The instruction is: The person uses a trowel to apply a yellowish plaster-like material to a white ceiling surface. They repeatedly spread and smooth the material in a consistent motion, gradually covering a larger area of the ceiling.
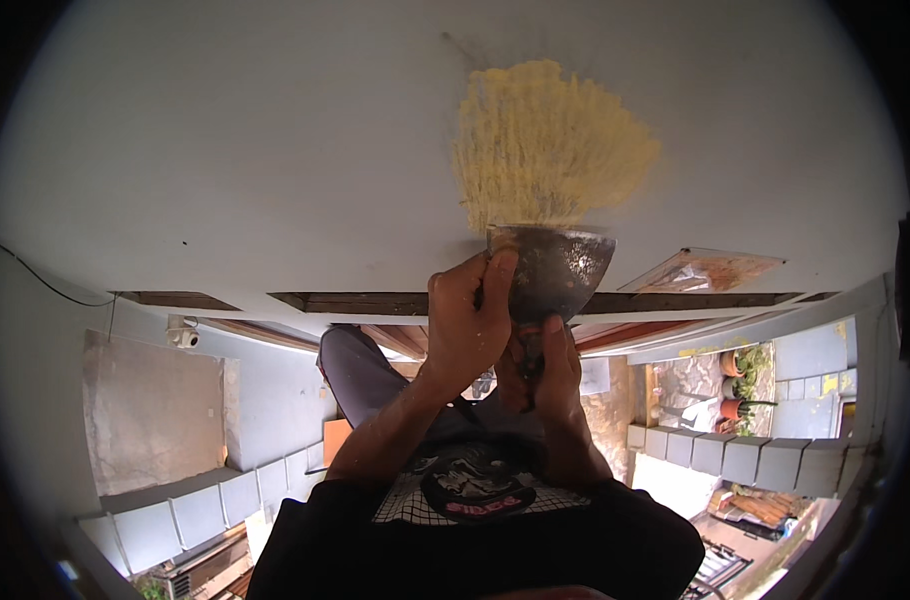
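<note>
A broad scraper (567, 268) with a half-round, worn, dark metal blade has its straight edge at the lower end of a rough yellow patch (553, 145). The patch fans out across a pale grey flat surface (275, 150) and shows streaks running along it. My left hand (467, 315) is closed on the left side of the blade, its thumb lying along the metal. Below the blade, my right hand (557, 372) wraps the dark handle, thumb pressed near where handle and blade meet. Most of the handle is hidden by my fingers.
A stained, roughly four-sided plate (710, 270) lies right of the blade, by a long dark slot (375, 303) along the surface's edge. A thin black cable (50, 285) hangs left, near a white camera (183, 335). Potted plants (733, 388) and a tiled ledge (740, 458) are at right.
</note>
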A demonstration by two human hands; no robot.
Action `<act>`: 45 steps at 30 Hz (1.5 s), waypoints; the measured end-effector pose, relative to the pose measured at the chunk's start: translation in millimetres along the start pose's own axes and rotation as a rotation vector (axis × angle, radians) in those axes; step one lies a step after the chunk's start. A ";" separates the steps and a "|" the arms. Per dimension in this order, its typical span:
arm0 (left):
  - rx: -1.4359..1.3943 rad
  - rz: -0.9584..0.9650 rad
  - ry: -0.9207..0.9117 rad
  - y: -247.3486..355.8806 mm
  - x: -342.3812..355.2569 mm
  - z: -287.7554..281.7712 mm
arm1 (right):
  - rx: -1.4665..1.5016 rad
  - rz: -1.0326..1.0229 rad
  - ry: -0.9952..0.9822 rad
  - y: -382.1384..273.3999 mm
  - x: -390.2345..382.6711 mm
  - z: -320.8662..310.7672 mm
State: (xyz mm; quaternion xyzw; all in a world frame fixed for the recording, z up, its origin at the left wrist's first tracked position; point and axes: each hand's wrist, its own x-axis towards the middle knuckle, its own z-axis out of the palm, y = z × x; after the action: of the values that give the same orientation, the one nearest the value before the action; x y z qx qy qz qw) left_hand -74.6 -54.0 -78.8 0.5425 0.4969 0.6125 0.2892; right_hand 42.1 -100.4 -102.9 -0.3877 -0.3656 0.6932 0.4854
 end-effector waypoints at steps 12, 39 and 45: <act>0.009 -0.114 -0.041 16.7 -0.3 9.1 | 0.068 -0.004 -0.198 1.3 13.8 -22.3; 0.009 -0.079 -0.082 -4.5 -2.6 40.6 | 0.012 -0.072 -0.052 -0.5 11.7 -44.3; 0.016 -0.121 -0.096 10.9 -5.9 43.7 | 0.028 -0.142 -0.122 -18.3 12.7 -44.2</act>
State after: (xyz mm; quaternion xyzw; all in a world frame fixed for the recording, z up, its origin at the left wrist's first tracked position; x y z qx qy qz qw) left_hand -29.6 -50.0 -74.6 0.5424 0.5193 0.5632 0.3450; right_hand 85.7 -77.7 -108.1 -0.3109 -0.4111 0.6844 0.5156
